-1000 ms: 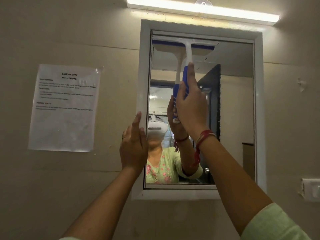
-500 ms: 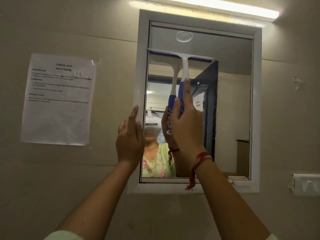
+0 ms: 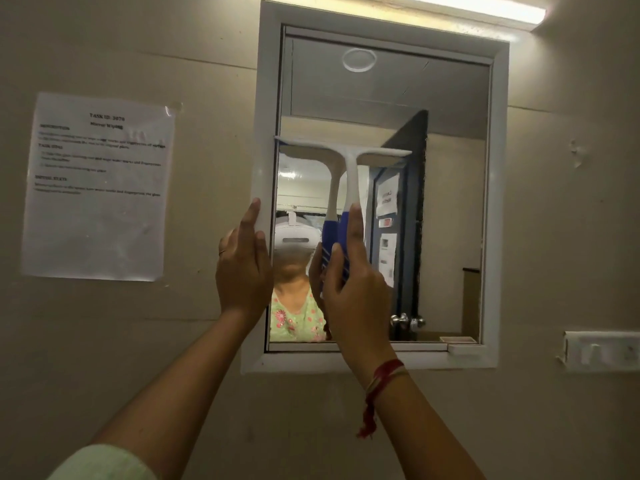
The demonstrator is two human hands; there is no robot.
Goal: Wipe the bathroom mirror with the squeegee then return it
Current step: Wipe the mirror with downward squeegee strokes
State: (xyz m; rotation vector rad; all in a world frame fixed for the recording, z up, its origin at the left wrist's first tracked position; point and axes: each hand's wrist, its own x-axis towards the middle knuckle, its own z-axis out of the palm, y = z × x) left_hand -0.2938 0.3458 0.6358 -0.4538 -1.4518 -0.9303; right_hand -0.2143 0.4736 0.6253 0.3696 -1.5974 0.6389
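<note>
A white squeegee [image 3: 351, 168] with a blue grip has its blade flat across the left half of the mirror [image 3: 450, 209], roughly at mid-height. My right hand [image 3: 353, 289] is shut on the blue grip, with the forefinger stretched up along the stem. My left hand [image 3: 244, 268] rests flat on the mirror's white frame [image 3: 498, 202] at its left side, fingers together and pointing up. The glass reflects the squeegee, both hands and a person in a green flowered top.
A printed paper sheet [image 3: 97, 188] is taped to the beige wall left of the mirror. A tube light [image 3: 485, 8] glows above the frame. A white hook rack [image 3: 602, 351] hangs on the wall at the lower right.
My right hand has drawn the squeegee down the glass from the top edge to about mid-height. My left hand has stayed on the left frame.
</note>
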